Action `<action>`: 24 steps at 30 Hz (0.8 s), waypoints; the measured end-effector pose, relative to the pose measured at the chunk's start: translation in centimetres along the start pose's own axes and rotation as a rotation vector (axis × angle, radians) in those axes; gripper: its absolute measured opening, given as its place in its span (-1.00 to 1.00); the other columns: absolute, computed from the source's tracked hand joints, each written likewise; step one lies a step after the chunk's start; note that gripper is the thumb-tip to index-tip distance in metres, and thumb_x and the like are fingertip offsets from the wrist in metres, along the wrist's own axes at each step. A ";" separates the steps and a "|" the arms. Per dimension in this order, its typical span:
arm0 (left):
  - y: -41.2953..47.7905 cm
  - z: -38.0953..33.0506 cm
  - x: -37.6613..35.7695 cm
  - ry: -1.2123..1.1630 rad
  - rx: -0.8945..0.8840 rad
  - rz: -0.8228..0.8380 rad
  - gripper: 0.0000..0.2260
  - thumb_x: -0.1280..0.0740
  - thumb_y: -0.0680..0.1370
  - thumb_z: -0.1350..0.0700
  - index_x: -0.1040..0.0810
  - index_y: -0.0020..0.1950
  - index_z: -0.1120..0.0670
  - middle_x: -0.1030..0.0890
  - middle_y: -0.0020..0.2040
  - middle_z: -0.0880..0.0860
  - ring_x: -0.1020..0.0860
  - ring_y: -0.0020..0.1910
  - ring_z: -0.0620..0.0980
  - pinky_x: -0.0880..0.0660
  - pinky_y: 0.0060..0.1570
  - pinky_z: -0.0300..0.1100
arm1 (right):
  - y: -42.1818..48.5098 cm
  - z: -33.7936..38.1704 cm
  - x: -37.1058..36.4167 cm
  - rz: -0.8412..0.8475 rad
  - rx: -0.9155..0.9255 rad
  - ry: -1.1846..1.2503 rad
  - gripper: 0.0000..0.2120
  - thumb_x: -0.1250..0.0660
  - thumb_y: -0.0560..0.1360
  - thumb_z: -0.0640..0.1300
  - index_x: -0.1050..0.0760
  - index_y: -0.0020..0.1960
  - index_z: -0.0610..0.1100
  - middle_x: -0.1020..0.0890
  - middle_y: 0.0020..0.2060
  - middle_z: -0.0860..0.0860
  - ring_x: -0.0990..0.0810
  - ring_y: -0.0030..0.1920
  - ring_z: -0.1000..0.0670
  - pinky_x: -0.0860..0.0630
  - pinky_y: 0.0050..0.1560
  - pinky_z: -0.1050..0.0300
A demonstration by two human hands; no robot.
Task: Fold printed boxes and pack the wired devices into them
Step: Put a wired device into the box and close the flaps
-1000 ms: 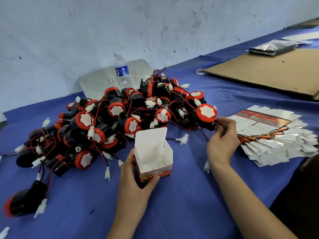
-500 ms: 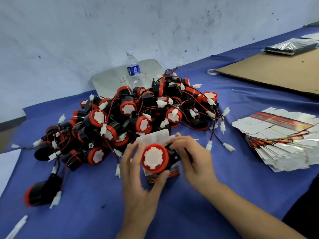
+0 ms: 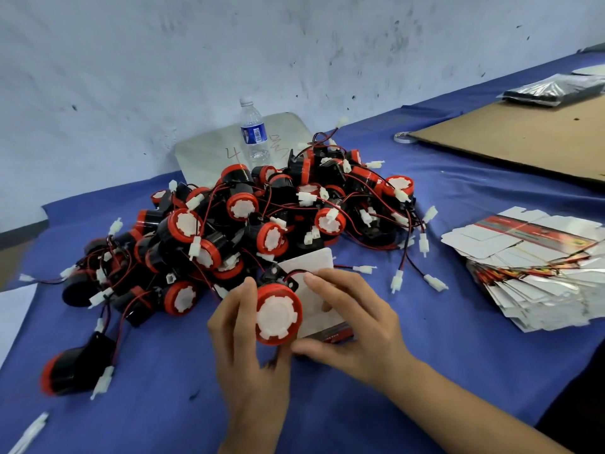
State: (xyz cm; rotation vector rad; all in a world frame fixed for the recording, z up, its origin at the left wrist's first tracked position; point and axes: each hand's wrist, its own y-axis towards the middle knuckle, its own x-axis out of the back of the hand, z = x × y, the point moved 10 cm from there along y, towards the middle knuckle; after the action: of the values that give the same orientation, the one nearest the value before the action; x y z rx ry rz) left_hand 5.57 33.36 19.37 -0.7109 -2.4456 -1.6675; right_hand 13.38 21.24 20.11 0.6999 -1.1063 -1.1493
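Head camera, looking down on the tabletop [image 3: 425, 381]: the step in hand looks to be the packing itself. One wired device [image 3: 278, 314] sits at the mouth of a folded printed box [image 3: 316, 267], its red-rimmed white face turned up toward the person. The left hand [image 3: 248, 339] holds the device, fingers laid up its left side and thumb tucked beneath. The right hand [image 3: 353, 326] clasps the box, fingers over the top where the thin wire loops, thumb at the lower front edge. So the device lies between the two hands, touching both. How deep it sits in the box I cannot tell.

Next, I would say, the body must go fully in, the wire and plug be tucked after it, and the white flap be closed.

The pile of devices [image 3: 262, 217] lies just behind, the stack of flat boxes [image 3: 530, 267] to the right.
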 end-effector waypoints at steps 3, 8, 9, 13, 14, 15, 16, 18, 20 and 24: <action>0.1 -0.6 -0.2 -0.002 -0.023 0.047 0.03 -0.50 0.25 0.24 -0.03 0.55 -0.22 -0.34 0.24 0.12 -0.37 0.26 0.04 -0.23 0.23 -0.59 | 0.1 0.4 0.1 0.000 -0.002 -0.012 -0.35 -0.51 0.32 0.12 -0.52 0.25 -0.27 -0.60 0.06 -0.20 -0.56 0.09 -0.04 -0.58 0.05 0.13; -0.3 -0.9 -1.1 -0.005 -0.018 0.109 -0.22 -0.40 0.38 0.10 -0.12 0.52 -0.17 -0.33 0.27 0.05 -0.26 0.32 -0.23 -0.18 0.22 -0.63 | 0.2 0.0 0.1 0.020 -0.046 0.060 -0.38 -0.53 0.27 0.11 -0.52 0.19 -0.24 -0.57 0.07 -0.11 -0.54 0.12 0.04 -0.53 0.12 0.26; -0.3 -0.9 -1.3 -0.034 -0.003 0.124 -0.20 -0.36 0.39 0.05 -0.05 0.55 -0.18 -0.32 0.32 0.04 -0.25 0.34 -0.23 -0.19 0.24 -0.60 | 0.2 -0.3 0.2 0.006 -0.078 0.084 -0.42 -0.51 0.30 0.10 -0.50 0.17 -0.23 -0.56 0.06 -0.07 -0.53 0.10 0.06 -0.50 0.10 0.30; -0.6 1.5 -2.9 -0.198 0.241 0.219 0.04 -0.46 0.33 -0.18 0.26 0.52 -0.29 -0.01 0.55 -0.18 -0.03 0.55 -0.07 -0.17 0.45 -0.07 | 0.1 -2.4 1.1 -0.069 -0.259 0.096 -0.57 -0.38 0.34 0.06 -0.52 0.06 -0.22 -0.55 -0.03 0.04 -0.53 -0.03 0.02 -0.51 -0.01 0.11; -1.0 2.5 -3.5 -0.229 0.322 0.259 0.06 -0.47 0.31 -0.23 0.30 0.48 -0.35 0.06 0.56 -0.24 0.04 0.56 -0.11 -0.13 0.46 0.03 | 0.0 -3.0 1.3 -0.076 -0.310 0.096 -0.60 -0.36 0.34 0.07 -0.51 0.06 -0.16 -0.54 -0.05 0.06 -0.52 -0.03 -0.01 -0.50 -0.02 0.02; -1.5 3.3 -4.2 -0.251 0.375 0.310 0.07 -0.49 0.30 -0.26 0.32 0.45 -0.41 0.10 0.56 -0.27 0.08 0.56 -0.15 -0.11 0.47 0.08 | 0.0 -3.6 1.4 -0.078 -0.355 0.100 -0.62 -0.34 0.34 0.07 -0.49 0.06 -0.12 -0.54 -0.05 0.07 -0.52 -0.02 -0.03 -0.50 -0.01 -0.05; -1.9 3.9 -4.9 -0.259 0.402 0.363 0.07 -0.52 0.31 -0.25 0.30 0.45 -0.43 0.11 0.55 -0.31 0.09 0.55 -0.18 -0.12 0.47 0.12 | -0.1 -4.0 1.4 -0.077 -0.388 0.100 -0.63 -0.32 0.34 0.08 -0.49 0.06 -0.10 -0.53 -0.06 0.07 -0.52 0.00 -0.05 -0.49 0.00 -0.10; -2.8 4.6 -5.9 -0.269 0.430 0.459 0.05 -0.54 0.34 -0.12 0.22 0.49 -0.39 0.00 0.48 -0.47 0.00 0.56 -0.11 -0.21 0.44 0.19 | -0.2 -4.5 1.3 -0.058 -0.418 0.080 -0.62 -0.29 0.33 0.09 -0.50 0.04 -0.13 -0.52 -0.07 0.08 -0.48 0.01 -0.01 -0.47 0.01 -0.11; -3.2 5.1 -6.3 -0.289 0.463 0.494 0.04 -0.52 0.34 -0.15 0.27 0.44 -0.44 -0.27 0.33 -0.51 -0.25 0.48 -0.08 -0.42 0.30 -0.02 | 0.0 -4.4 0.8 -0.007 -0.391 0.014 -0.60 -0.29 0.31 0.11 -0.51 0.01 -0.15 -0.50 -0.09 0.11 -0.42 0.02 0.05 -0.42 0.02 -0.03; -3.0 5.0 -6.1 -0.298 0.529 0.446 0.00 -0.45 0.25 -0.27 0.25 0.39 -0.53 -0.24 0.29 -0.53 -0.32 0.27 -0.45 -0.32 -0.06 -0.63 | 0.1 -3.8 0.1 0.054 -0.315 -0.184 -0.55 -0.31 0.26 0.19 -0.53 -0.06 -0.16 -0.48 -0.10 0.12 -0.40 0.05 0.06 -0.28 0.09 0.12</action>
State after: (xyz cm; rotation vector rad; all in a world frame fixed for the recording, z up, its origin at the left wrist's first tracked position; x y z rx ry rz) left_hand 10.62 35.03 12.81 -1.3506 -2.4825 -0.7560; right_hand 16.98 20.86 18.93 0.3222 -1.0581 -1.3244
